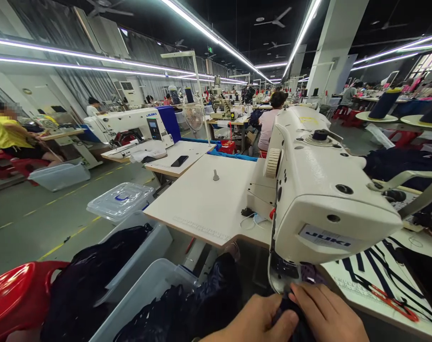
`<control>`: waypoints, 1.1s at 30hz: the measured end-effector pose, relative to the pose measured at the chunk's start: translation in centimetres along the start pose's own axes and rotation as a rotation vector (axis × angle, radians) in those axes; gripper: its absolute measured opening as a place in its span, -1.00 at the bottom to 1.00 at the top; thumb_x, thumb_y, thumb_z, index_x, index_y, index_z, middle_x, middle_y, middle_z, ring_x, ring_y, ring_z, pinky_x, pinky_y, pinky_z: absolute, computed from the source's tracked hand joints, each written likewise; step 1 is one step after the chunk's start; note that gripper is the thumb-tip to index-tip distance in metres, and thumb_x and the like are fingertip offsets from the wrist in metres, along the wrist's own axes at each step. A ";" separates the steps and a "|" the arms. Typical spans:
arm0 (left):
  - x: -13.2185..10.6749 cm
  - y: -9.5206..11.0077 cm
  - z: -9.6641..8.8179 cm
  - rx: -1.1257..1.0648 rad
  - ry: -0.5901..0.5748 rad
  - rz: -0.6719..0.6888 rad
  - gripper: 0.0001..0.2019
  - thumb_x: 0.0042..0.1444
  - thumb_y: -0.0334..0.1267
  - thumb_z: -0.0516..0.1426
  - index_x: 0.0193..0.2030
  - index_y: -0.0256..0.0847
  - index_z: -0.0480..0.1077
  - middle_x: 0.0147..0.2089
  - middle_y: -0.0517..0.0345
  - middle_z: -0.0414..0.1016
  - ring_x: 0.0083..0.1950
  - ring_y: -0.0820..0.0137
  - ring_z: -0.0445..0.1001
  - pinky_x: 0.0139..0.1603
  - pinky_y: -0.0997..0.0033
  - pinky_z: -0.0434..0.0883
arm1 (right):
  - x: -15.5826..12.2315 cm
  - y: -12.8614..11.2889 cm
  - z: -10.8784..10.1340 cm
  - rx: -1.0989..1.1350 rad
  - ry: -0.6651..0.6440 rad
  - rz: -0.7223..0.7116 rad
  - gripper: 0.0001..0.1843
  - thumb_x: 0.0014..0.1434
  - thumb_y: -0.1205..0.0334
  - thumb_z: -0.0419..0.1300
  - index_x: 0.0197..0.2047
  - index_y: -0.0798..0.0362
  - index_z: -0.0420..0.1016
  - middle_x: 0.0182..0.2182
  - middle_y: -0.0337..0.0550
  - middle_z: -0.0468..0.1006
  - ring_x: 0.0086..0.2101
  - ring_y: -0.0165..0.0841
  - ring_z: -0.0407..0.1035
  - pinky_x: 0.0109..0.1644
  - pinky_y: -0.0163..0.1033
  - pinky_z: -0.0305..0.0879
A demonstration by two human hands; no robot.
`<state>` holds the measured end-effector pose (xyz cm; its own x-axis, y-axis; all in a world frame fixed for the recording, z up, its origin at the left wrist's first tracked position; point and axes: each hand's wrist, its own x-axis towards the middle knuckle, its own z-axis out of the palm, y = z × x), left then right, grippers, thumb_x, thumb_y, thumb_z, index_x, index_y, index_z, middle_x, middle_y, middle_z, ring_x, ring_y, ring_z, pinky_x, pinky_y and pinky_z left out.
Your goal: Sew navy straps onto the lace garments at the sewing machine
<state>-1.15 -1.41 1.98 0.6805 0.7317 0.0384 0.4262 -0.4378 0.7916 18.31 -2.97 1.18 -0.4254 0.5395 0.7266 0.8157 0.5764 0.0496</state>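
A white sewing machine (330, 190) marked JUKI stands in front of me on the right. At the bottom edge, close under its head, my left hand (258, 320) pinches dark fabric (297, 317) between thumb and fingers. My right hand (326, 308) presses on the same fabric from the other side, fingers together and bent. Both hands lie right by the machine's sewing end (283, 275); the needle cannot be made out. Part of the fabric is hidden beneath my fingers.
Dark strips (379, 266) and an orange-red handled tool (394, 301) lie on the right tabletop. Left are a white worktable (197, 194), plastic bins (137, 266) of dark garments, a lidded box (121, 199) and a red stool (19, 299). Other people sit farther off.
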 end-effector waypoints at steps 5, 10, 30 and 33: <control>0.1 -0.6 -0.9 0.655 0.634 0.096 -0.76 0.35 -0.28 -0.07 -0.25 -0.23 0.38 -0.28 0.04 0.46 -0.26 0.30 0.44 -0.25 0.36 0.38 | 1.1 0.2 1.9 -0.091 0.017 0.147 -0.72 0.38 0.16 0.03 -0.15 0.03 0.55 -0.48 -0.15 0.51 -0.49 -0.34 0.42 -0.47 -0.28 0.27; 0.3 -0.7 -1.4 0.818 0.513 0.421 -0.69 0.38 -0.32 -0.07 0.18 -0.15 0.33 0.12 0.12 0.45 0.18 0.36 0.33 0.23 0.31 0.17 | 0.1 -0.2 1.8 0.068 -0.021 0.348 -0.68 0.40 0.11 -0.02 -0.11 -0.03 0.54 -0.39 -0.16 0.47 -0.43 -0.39 0.45 -0.39 -0.35 0.36; 1.6 -0.3 1.5 0.981 0.501 0.277 -0.68 0.37 -0.18 0.00 0.19 -0.13 0.35 0.16 0.15 0.40 0.19 0.36 0.30 0.15 0.31 0.14 | -0.7 1.8 3.6 0.561 -0.221 1.153 -0.65 0.15 -0.13 0.04 -0.25 -0.02 0.34 -0.25 0.00 0.55 -0.13 -0.10 0.42 -0.17 -0.08 0.34; 1.7 0.1 1.6 0.991 0.530 0.292 -0.69 0.37 -0.20 0.00 0.16 -0.18 0.37 0.12 0.12 0.42 0.16 0.35 0.31 0.10 0.32 0.15 | -0.6 1.8 3.7 0.550 -0.236 1.148 -0.68 0.14 -0.11 0.04 -0.31 -0.04 0.35 -0.28 -0.01 0.54 -0.07 -0.07 0.39 -0.14 -0.07 0.34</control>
<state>0.99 -1.02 1.16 0.5951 0.5599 0.5765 0.7333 -0.6719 -0.1045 18.59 -0.02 -1.71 0.3023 0.9529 0.0249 0.5150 -0.1413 -0.8455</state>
